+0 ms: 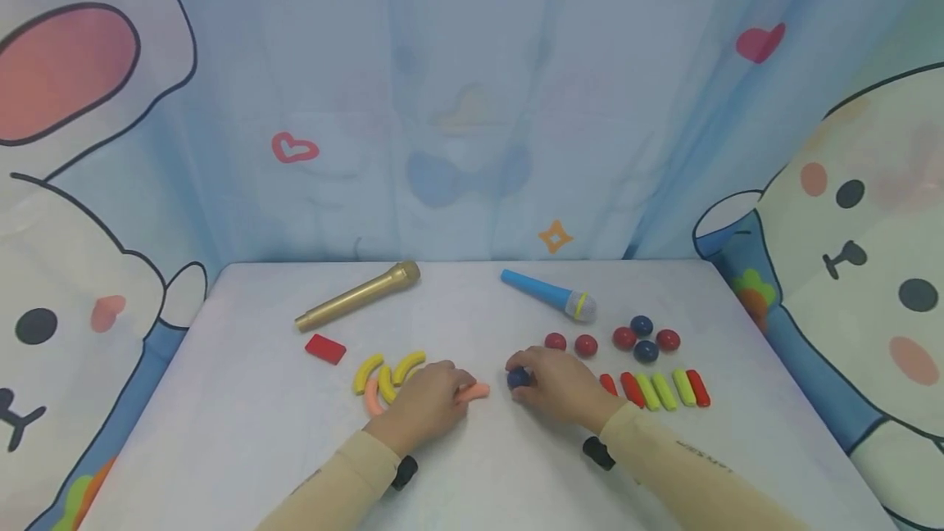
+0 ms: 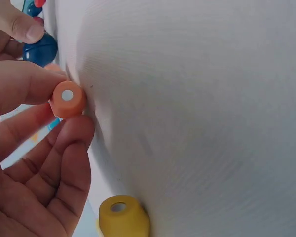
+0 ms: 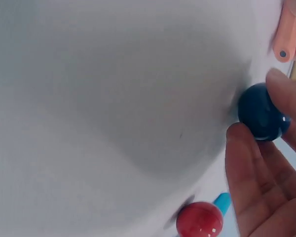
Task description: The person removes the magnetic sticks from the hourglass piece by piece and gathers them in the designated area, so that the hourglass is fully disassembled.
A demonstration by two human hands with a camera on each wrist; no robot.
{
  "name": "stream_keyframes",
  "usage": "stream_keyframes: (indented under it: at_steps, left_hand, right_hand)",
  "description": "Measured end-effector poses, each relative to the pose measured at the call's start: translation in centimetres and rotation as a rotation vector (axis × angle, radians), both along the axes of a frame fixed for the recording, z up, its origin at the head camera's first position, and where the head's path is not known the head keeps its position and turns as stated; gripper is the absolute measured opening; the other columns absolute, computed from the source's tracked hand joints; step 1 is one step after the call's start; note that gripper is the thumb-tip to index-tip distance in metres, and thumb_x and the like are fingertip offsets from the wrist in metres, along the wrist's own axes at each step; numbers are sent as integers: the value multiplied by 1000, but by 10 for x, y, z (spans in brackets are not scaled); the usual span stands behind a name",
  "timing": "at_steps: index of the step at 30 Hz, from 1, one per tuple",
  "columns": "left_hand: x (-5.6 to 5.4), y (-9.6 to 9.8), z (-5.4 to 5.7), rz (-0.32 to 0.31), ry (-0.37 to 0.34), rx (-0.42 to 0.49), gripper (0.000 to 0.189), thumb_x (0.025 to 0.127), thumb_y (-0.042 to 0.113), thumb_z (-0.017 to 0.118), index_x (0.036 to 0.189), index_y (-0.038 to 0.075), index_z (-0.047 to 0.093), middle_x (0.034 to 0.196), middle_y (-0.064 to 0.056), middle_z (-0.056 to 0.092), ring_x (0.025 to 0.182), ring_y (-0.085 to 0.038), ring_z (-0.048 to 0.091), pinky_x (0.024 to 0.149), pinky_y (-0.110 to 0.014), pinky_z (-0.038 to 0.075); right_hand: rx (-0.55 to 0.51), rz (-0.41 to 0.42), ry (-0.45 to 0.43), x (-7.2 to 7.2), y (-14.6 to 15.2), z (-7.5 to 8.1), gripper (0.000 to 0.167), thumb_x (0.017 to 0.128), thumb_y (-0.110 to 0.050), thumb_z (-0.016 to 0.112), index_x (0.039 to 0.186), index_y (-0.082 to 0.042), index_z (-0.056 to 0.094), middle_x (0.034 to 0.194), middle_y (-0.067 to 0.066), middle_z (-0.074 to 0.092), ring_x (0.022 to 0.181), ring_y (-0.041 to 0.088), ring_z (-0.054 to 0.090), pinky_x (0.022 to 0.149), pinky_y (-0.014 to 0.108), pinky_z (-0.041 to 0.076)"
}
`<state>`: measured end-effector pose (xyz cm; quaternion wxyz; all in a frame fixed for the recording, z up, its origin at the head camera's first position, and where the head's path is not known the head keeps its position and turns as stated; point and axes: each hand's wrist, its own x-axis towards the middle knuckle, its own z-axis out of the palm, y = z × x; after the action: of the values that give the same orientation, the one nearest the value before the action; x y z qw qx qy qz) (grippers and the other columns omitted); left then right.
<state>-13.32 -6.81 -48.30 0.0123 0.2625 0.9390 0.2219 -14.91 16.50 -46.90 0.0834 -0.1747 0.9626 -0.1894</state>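
Observation:
My left hand (image 1: 430,400) pinches a salmon-orange magnetic rod (image 1: 473,392) between thumb and fingers, low over the white table. The rod's round end with its pale metal disc faces the camera in the left wrist view. My right hand (image 1: 564,385) grips a dark blue ball (image 1: 519,378) by thumb and fingertips, a short gap to the right of the rod. In the right wrist view the ball (image 3: 261,112) looks glossy. Left of my left hand lie curved yellow rods (image 1: 367,373) and another orange rod (image 1: 372,397), partly hidden by the hand.
Red balls (image 1: 586,346) and blue balls (image 1: 646,351) lie beyond my right hand. Red rods (image 1: 698,388) and yellow-green rods (image 1: 664,391) stand in a row to its right. A gold microphone (image 1: 357,296), a blue microphone (image 1: 549,294) and a red rectangular piece (image 1: 325,349) lie farther back.

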Motion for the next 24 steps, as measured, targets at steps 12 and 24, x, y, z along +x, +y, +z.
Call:
stream_keyframes:
  at_steps: [12, 24]
  left_hand:
    - [-1, -12, -1, -100, -73, 76, 27, 92, 20, 72, 119, 24, 74, 120, 0, 61, 90, -10, 61, 83, -28, 52]
    - [-3, -16, 1, -138, -65, 21, 19, 91, 16, 74, 110, 20, 78, 96, 8, 61, 87, -3, 56, 80, -20, 50]
  right_hand:
    - [150, 148, 221, -8, 7, 3, 39, 82, -26, 84, 117, -21, 70, 116, -3, 68, 107, 18, 64, 90, 38, 55]
    - [183, 210, 377, -22, 20, -2, 37, 79, -25, 87, 113, -21, 73, 110, -5, 70, 110, 19, 59, 100, 41, 48]
